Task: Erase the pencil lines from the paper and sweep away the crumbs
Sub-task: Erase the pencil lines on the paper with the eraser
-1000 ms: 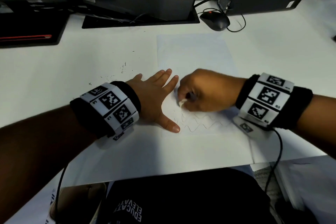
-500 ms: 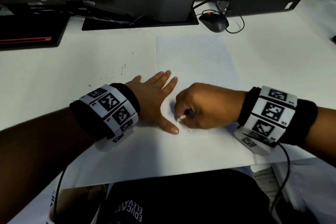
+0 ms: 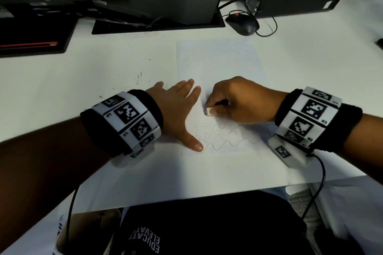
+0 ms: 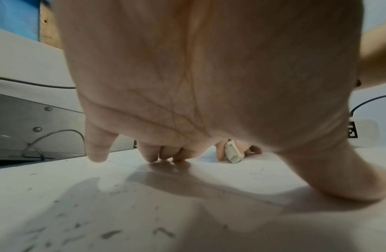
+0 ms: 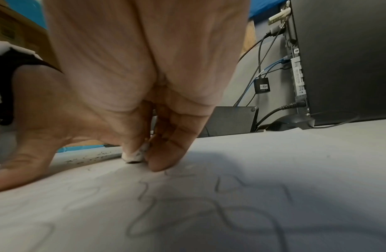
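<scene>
Left hand lay flat, fingers spread, pinning white paper sheet at frame centre; right hand pinched small white eraser against it, mid-erasure; wavy pencil lines below awaited rubbing, dark crumbs sweeping.

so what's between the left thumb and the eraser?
Head view: only paper with wavy pencil lines between the left hand's thumb and the eraser pinched by the right hand.
</scene>
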### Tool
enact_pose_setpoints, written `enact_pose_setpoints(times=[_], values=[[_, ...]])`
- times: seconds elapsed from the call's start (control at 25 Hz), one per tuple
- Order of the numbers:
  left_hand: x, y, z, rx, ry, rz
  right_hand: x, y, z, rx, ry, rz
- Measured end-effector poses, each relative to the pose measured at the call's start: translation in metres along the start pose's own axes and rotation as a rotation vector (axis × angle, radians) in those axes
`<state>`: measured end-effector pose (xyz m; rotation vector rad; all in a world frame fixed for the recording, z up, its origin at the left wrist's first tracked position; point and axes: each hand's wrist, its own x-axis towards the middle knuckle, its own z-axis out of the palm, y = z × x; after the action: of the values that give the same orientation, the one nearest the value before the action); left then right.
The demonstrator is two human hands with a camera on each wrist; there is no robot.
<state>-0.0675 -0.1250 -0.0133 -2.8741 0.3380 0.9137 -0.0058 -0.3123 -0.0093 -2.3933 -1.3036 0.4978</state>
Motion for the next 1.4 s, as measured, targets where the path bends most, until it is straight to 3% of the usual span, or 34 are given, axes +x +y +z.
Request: enact_pose_setpoints(times=[0.32,0.52,0.72,0.8,0.88,1.04,1.2,1.4], values=[[0.008,0.009,0.000,-0.065,0.002,0.086,-0.006,0.000,-0.001,-0.048,0.054,0.005],[0.009,0.007,0.001,-0.092,-0.008,0.107,-0.015,-0.022,0.009,-0.082,-0.138,-0.151],[0.009,0.008,0.002,-0.088,-0.006,0.095,-0.008,-0.007,-0.004,-0.117,-0.008,-0.033],[0.008,0.008,0.002,-0.093,-0.009,0.097,-0.013,-0.020,0.008,-0.117,-0.093,-0.138],[0.007,0.009,0.001,-0.092,-0.004,0.096,-0.019,-0.027,0.008,-0.044,-0.172,-0.147],[0.007,0.008,0.000,-0.095,-0.024,0.082,-0.008,-0.007,-0.006,-0.084,-0.024,-0.040],[0.006,0.008,0.001,-0.085,-0.021,0.090,-0.018,-0.024,0.011,-0.060,-0.130,-0.126],[0.007,0.009,0.001,-0.084,-0.022,0.078,-0.012,-0.009,0.003,-0.063,-0.017,-0.047]])
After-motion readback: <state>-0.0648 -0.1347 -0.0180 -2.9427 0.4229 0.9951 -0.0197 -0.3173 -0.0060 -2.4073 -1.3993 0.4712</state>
